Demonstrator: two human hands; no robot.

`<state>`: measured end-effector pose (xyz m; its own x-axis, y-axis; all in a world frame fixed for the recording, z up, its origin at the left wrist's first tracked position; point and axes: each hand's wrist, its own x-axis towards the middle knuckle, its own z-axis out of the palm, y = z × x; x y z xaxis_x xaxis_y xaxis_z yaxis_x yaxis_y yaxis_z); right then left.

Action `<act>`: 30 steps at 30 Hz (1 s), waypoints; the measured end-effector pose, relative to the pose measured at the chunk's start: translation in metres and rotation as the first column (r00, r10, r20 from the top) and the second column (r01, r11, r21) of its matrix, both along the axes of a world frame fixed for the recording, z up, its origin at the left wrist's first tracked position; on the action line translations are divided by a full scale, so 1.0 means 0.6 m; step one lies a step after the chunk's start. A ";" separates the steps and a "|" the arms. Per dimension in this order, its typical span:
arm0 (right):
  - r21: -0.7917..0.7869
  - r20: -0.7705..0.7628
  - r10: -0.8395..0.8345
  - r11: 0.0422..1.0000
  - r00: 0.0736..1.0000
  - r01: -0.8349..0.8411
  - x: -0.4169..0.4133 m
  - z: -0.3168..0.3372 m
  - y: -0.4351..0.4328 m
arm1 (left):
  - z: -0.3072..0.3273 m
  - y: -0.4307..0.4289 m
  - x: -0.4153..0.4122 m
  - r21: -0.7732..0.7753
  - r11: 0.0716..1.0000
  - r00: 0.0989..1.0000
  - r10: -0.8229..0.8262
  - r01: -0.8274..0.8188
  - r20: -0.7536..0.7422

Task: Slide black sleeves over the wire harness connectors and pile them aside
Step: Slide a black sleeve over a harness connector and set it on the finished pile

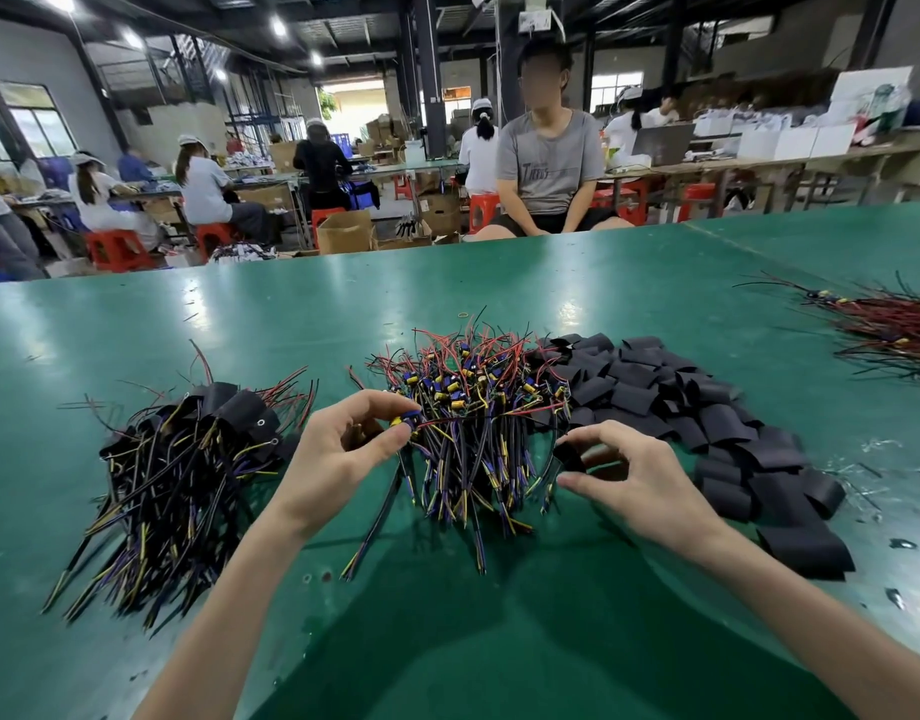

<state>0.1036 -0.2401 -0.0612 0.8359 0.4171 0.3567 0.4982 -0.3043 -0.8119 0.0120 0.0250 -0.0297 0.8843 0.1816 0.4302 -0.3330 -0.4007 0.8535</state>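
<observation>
**A:** What lies furthest left?

**B:** A heap of sleeved harnesses (187, 459). Its wire tails fan toward the near edge of the tabletop (291, 314), and the black covers are bunched at its far side. A strip of bare green separates it from the next heap.

**A:** And the left hand?

**B:** The left hand (343, 449) is over that strip. Thumb and forefinger are clamped on a blue-and-yellow connector (401, 421) at the left fringe of the middle heap.

**A:** What's in the middle heap?

**B:** Unsleeved harnesses (473, 407), with the connectors piled at the far side and the tails pointing at the near edge. A red wire runs from the pinched connector rightward across the heap.

**A:** The right hand?

**B:** The right hand (629, 470) is just beside the heap's right fringe. Its fingers are curled, with thumb and forefinger pinching one black sleeve (569, 454).

**A:** And beyond it?

**B:** The loose sleeves (707, 418) touch the middle heap at their far end and trail toward the near right. Well apart, by the right edge of the view, lies a red wire bundle (889, 330).

**A:** Any room to move?

**B:** There is open green between the forearms down to the near edge. A wide band also runs past the heaps to the far edge, where a seated person (548, 168) faces this way.
</observation>
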 end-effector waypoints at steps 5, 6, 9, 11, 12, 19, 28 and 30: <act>0.076 -0.096 0.022 0.997 0.995 -0.015 -0.004 0.005 0.000 | 0.000 0.002 0.001 0.028 1.000 1.000 0.007 -0.006 -0.027; 0.079 -0.101 0.027 0.997 0.994 -0.019 -0.004 0.006 0.000 | 0.000 0.001 0.000 0.034 0.999 0.999 0.008 -0.007 -0.034; 0.081 -0.101 0.040 0.996 0.994 -0.032 -0.005 0.008 -0.001 | 0.000 0.002 -0.001 0.047 0.999 0.998 0.010 -0.007 -0.054; 0.087 -0.109 0.042 0.996 0.993 -0.033 -0.005 0.009 -0.001 | 0.001 0.003 -0.001 0.055 0.998 0.998 0.011 -0.008 -0.065; 0.091 -0.117 0.041 0.995 0.992 -0.031 -0.004 0.008 -0.002 | 0.001 0.003 -0.001 0.056 0.998 0.998 0.010 -0.006 -0.070; 0.139 -0.219 0.029 0.990 0.975 0.001 0.010 0.002 -0.006 | 0.003 0.003 -0.001 0.066 0.997 0.995 -0.027 0.033 -0.097; 0.160 -0.151 0.047 0.987 0.987 -0.022 0.015 -0.003 -0.009 | 0.003 0.008 -0.002 0.053 0.997 0.989 -0.052 0.060 -0.135; 0.138 -0.080 0.047 0.990 0.996 -0.036 0.014 -0.002 -0.008 | 0.004 0.009 -0.002 0.052 0.997 0.989 -0.057 0.064 -0.139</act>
